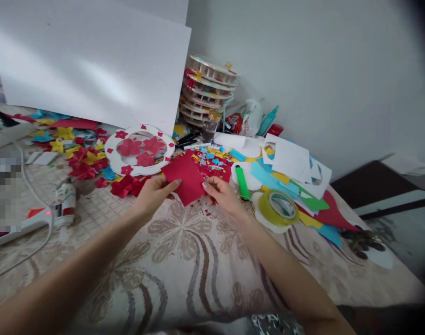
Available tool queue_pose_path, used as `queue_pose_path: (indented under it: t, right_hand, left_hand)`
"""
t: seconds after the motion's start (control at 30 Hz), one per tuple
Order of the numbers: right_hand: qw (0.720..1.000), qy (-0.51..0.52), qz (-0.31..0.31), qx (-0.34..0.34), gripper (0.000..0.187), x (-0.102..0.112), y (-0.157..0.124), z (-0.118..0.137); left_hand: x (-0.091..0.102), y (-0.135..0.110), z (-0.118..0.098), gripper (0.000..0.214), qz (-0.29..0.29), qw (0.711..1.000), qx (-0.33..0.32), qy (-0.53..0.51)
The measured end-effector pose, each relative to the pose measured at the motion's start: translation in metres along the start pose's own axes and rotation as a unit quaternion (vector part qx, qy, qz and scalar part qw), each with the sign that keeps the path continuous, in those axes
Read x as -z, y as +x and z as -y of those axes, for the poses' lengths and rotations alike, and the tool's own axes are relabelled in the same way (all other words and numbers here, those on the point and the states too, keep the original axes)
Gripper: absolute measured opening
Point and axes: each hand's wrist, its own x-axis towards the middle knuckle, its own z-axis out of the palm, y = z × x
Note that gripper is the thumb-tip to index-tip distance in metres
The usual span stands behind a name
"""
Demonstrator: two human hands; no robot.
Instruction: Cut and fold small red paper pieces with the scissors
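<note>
Between my two hands a square of red paper [185, 179] is held up by its edges, slightly above the patterned tablecloth [184, 237]. My left hand [156, 193] pinches its left side, thumb on top. At the right corner, my right hand [219, 193] grips it between thumb and fingers. Just behind the sheet lie many small paper scraps [212, 160] in red, blue and yellow. To the left rests a white ring-shaped paper frame [115, 163] decorated with red pieces, with red paper flowers [144, 150] showing inside its opening.
A hot glue gun [65, 202] and a lit power strip [34, 223] with a cable lie left. Folded paper flowers [85, 163] pile nearby. Yellow tape [277, 208], a green cutter [242, 184] and coloured paper lie right. Behind are stacked white rings [210, 88] and a white board [94, 65].
</note>
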Motion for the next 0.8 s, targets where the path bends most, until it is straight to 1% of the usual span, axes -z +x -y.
queue_pose_path:
  t: [0.07,0.13,0.17,0.23,0.33,0.4,0.5,0.53,0.6,0.63,0.7,0.73,0.77,0.8]
  right_hand:
    - [0.999,-0.006,0.04,-0.018,0.027,-0.01,-0.009,-0.005]
    - [0.995,-0.035,0.087,-0.033,0.026,-0.017,-0.018,-0.009]
    - [0.993,-0.052,0.098,-0.035,0.024,-0.019,-0.023,-0.011]
    - [0.99,-0.093,0.1,-0.026,0.023,-0.023,-0.031,-0.013]
    - [0.983,-0.17,0.076,-0.004,0.03,-0.025,-0.038,-0.015]
    - [0.98,-0.187,0.068,-0.003,0.032,-0.024,-0.039,-0.016]
    - [0.988,-0.135,0.07,-0.018,0.014,-0.023,-0.037,-0.017]
    - [0.99,-0.118,0.069,-0.019,0.013,-0.023,-0.037,-0.017]
    - [0.994,-0.09,0.059,-0.019,0.02,-0.023,-0.035,-0.016]
    - [0.996,-0.067,0.052,-0.02,0.023,-0.023,-0.035,-0.014]
    - [0.999,0.015,0.039,-0.028,0.035,-0.022,-0.033,-0.01]
    - [0.997,0.064,0.037,-0.036,0.043,-0.021,-0.033,-0.008]
    - [0.992,0.109,0.037,-0.045,0.05,-0.021,-0.032,-0.006]
    - [0.988,0.141,0.036,-0.054,0.056,-0.019,-0.031,-0.003]
  left_hand:
    - [0.01,0.006,-0.007,0.028,-0.049,0.998,-0.008,-0.037]
    - [0.018,0.011,-0.015,0.025,-0.098,0.992,-0.01,-0.077]
    - [0.022,0.012,-0.019,0.023,-0.117,0.988,-0.013,-0.097]
    - [0.025,0.014,-0.025,0.018,-0.143,0.98,-0.019,-0.133]
    - [0.025,0.013,-0.029,0.019,-0.15,0.974,-0.039,-0.166]
    - [0.023,0.012,-0.029,0.021,-0.149,0.973,-0.052,-0.169]
    - [0.022,0.011,-0.024,0.022,-0.142,0.977,-0.085,-0.136]
    - [0.021,0.01,-0.023,0.025,-0.132,0.979,-0.097,-0.12]
    - [0.017,0.006,-0.02,0.029,-0.108,0.984,-0.115,-0.081]
    - [0.013,0.003,-0.019,0.028,-0.093,0.987,-0.118,-0.057]
    - [0.006,-0.006,-0.017,0.02,-0.069,0.988,-0.134,0.013]
    - [0.002,-0.011,-0.017,0.017,-0.046,0.984,-0.159,0.06]
    - [-0.001,-0.016,-0.016,0.016,-0.031,0.97,-0.212,0.114]
    - [-0.003,-0.02,-0.014,0.018,-0.003,0.945,-0.274,0.178]
